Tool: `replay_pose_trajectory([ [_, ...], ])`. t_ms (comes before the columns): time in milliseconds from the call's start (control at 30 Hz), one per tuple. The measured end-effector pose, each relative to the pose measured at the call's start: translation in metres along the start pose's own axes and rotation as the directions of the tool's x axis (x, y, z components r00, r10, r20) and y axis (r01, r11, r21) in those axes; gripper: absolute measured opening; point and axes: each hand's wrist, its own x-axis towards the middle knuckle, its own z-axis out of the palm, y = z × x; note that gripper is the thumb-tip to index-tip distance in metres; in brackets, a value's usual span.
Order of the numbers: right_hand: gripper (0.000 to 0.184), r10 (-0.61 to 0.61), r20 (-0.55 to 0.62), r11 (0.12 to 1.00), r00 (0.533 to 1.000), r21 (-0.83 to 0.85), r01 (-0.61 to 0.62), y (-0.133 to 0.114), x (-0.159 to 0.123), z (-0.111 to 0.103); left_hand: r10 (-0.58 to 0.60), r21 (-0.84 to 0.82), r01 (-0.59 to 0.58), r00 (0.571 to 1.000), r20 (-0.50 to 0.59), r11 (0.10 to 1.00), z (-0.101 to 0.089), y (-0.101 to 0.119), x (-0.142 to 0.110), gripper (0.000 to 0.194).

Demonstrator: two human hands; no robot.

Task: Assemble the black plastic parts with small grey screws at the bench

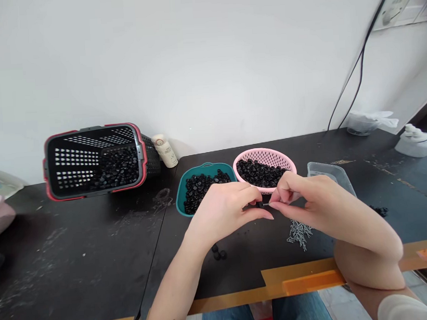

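Note:
My left hand pinches a small black plastic part between thumb and fingers. Opposite it, my right hand grips a thin metal screw whose other end meets the black part. Both hands are raised over the table, in front of a pink oval basket filled with small black parts. Left of that stands a teal tray with black ring-like pieces. Beneath my right hand lies a loose pile of grey screws. A few black round pieces rest below my left wrist.
A dark basket with red rim holds more black parts and tilts at the left back, beside a cream bottle. A clear plastic box stands behind my right hand. Orange tape lines the front edge of the black table.

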Motion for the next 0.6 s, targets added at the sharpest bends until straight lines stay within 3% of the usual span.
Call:
replay_pose_trajectory([
  [133, 0.015, -0.057, 0.060, 0.991, 0.997, -0.118, 0.063, -0.001, 0.000, -0.001, -0.013, 0.029, 0.012, 0.999, 0.039, 1.000, 0.001, 0.002, 0.000, 0.033],
  [367, 0.008, -0.132, 0.051, 0.980, 0.990, -0.144, 0.138, -0.013, 0.004, 0.000, -0.051, 0.021, 0.049, 0.994, 0.094, 0.999, 0.001, 0.004, 0.000, 0.032],
  [600, 0.015, -0.128, -0.041, 0.988, 0.991, -0.088, 0.124, -0.012, 0.000, 0.000, -0.076, -0.027, 0.076, 0.997, 0.009, 0.997, 0.001, 0.003, 0.000, 0.033],
])
